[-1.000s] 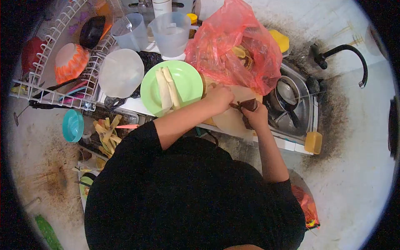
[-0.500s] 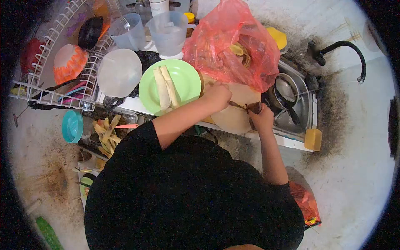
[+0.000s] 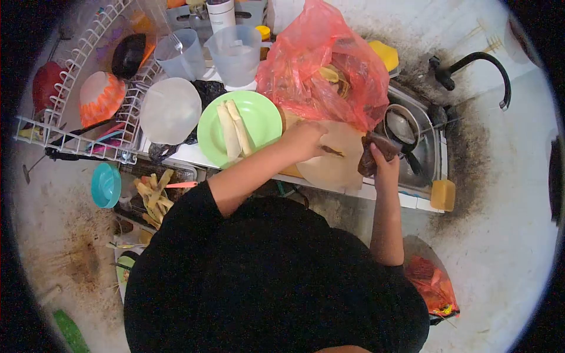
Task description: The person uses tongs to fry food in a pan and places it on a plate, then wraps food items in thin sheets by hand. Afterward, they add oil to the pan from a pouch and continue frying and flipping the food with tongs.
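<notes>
A round pale wrapper sheet (image 3: 338, 170) lies on a light brown board (image 3: 288, 120), with a thin dark brown strip (image 3: 333, 151) on top. My left hand (image 3: 305, 141) rests over the left part of the sheet, beside the strip; its fingers are curled and what they hold, if anything, is hidden. To the right of the sheet, my right hand (image 3: 384, 163) grips a dark brown packet (image 3: 369, 154). On the left, a green plate (image 3: 265, 120) carries two pale rolled wrappers (image 3: 234, 129) side by side.
A red plastic bag (image 3: 318, 59) with peels in it stands behind the board. The sink (image 3: 432, 159) holds a pan (image 3: 403, 126). Leftward are a stack of round pale sheets (image 3: 170, 110), clear jugs (image 3: 235, 56) and a white dish rack (image 3: 73, 73).
My right hand has moved right, taking the brown packet away from the strip on the sheet. My left hand stays over the left side of the sheet.
</notes>
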`<state>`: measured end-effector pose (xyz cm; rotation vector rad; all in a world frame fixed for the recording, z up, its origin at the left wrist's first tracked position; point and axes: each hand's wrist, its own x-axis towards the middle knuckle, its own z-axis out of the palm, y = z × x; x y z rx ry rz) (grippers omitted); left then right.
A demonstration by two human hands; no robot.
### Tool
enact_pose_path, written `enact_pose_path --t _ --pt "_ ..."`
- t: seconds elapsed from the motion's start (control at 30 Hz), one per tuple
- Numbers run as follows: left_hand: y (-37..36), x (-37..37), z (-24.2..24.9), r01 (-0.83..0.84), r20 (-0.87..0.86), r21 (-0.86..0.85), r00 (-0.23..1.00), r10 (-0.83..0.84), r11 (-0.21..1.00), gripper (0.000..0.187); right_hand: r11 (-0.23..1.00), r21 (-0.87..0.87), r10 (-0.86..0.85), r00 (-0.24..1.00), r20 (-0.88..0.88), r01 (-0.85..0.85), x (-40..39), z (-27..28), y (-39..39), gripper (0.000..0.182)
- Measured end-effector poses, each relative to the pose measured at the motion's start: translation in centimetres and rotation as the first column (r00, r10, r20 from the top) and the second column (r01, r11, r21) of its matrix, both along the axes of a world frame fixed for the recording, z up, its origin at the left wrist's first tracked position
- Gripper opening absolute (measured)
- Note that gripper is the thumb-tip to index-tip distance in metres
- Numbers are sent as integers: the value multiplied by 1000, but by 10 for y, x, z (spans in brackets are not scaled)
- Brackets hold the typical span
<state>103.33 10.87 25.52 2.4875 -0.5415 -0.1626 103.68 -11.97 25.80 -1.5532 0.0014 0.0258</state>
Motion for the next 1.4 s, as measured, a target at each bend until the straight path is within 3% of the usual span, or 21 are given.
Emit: enact_pose_path --t 0.07,0.1,0.17,0.23,0.27,0.3,0.37,0.43,0.53,0.6,0.63,0.73,0.77,0.83,0.93,0.97,1.07,1.1,1.17,1.3,1.4 --pt "0 -8 7 19 62 -332 998 2 943 70 950 302 74 997 24 -78 -6 9 12 30" --pt "-2 -7 1 -4 -105 -540 992 -62 841 73 900 392 181 982 60 -190 -6 6 15 31" --pt "-7 -4 -18 -168 -360 -834 887 -288 526 82 813 503 254 957 143 -291 -9 3 32 31" --pt "-4 -4 -9 66 -130 -795 952 -275 603 87 731 584 298 935 194 -354 -16 7 60 37" --pt "-2 -6 -2 177 -10 -748 961 -277 640 90 779 503 305 927 216 -374 -15 10 70 35" --pt "3 -18 21 86 -53 -639 986 -156 764 82 821 419 314 919 237 -388 -13 12 80 32" --pt "13 -25 38 -62 -225 -691 965 -133 720 73 844 273 400 881 252 -461 -7 24 91 29" --pt "25 -33 51 -211 -343 -733 936 -84 646 57 875 233 384 902 198 -424 -6 34 100 30" --pt "51 -34 39 -260 -276 -588 955 112 766 61 908 111 373 899 228 -405 1 44 116 20" --pt "69 -33 38 -263 -282 -566 952 117 782 61 881 10 452 848 275 -473 20 35 124 14" --pt "77 -34 40 -267 -287 -555 950 120 787 61 904 -128 427 851 307 -407 24 36 132 5" --pt "106 -35 56 -273 -167 -550 962 216 789 60 881 -322 423 883 205 -347 34 53 162 5" --pt "120 -28 55 -252 -161 -570 968 195 782 63 895 -283 420 862 283 -343 40 53 176 5" --pt "153 -15 61 -331 -11 -353 937 350 875 76 920 -202 391 812 433 -335 58 45 210 5" --pt "205 14 45 -375 136 -273 896 422 886 89 910 -199 405 884 235 -364 80 38 254 4" --pt "216 22 44 -378 191 -263 882 432 888 93 933 -148 359 852 382 -327 94 17 270 4" --pt "237 32 35 -399 175 -214 882 437 891 96 935 -251 342 821 458 -249 113 -20 293 5" --pt "241 35 30 -395 110 -255 895 432 882 94 934 -232 346 846 406 -271 116 -32 298 5" --pt "245 38 14 -382 188 -232 884 427 894 98 930 -195 357 888 291 -310 119 -53 300 8" --pt "247 31 0 -353 306 -183 867 394 918 95 871 -457 363 861 356 -179 120 -79 293 9" --pt "247 11 22 -428 351 -96 831 433 899 90 759 -635 469 796 382 -142 113 -57 284 12"
